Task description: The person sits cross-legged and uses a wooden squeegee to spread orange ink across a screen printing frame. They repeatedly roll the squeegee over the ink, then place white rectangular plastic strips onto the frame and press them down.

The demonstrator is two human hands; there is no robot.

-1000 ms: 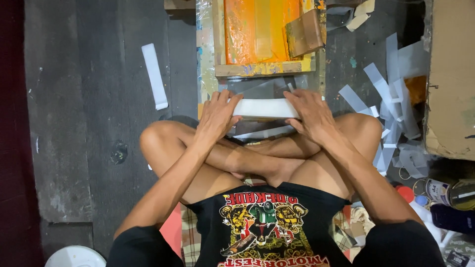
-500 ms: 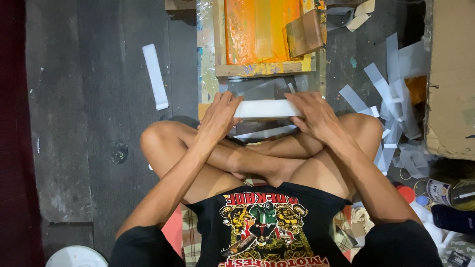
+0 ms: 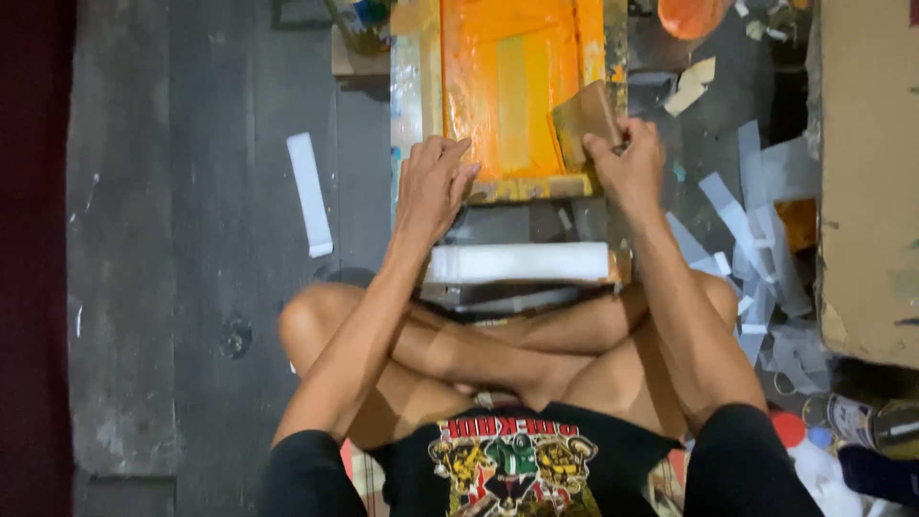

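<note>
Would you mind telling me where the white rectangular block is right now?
In the head view, the white block lies centre frame on the floor, just before the crossed legs, below the orange screen frame, between the forearms.

Orange screen frame (image 3: 512, 91): far end cut off by the top edge, beyond both grips. Right hand (image 3: 627, 163) covers the near corner of the brown squeegee (image 3: 584, 120); its fingertips are hidden behind it. Left hand (image 3: 433, 187) hides the frame's near-left corner. Bottles (image 3: 866, 421) well right of the grips are cut by the edge, blurred. Orange bowl (image 3: 691, 14) cropped at top.
</note>
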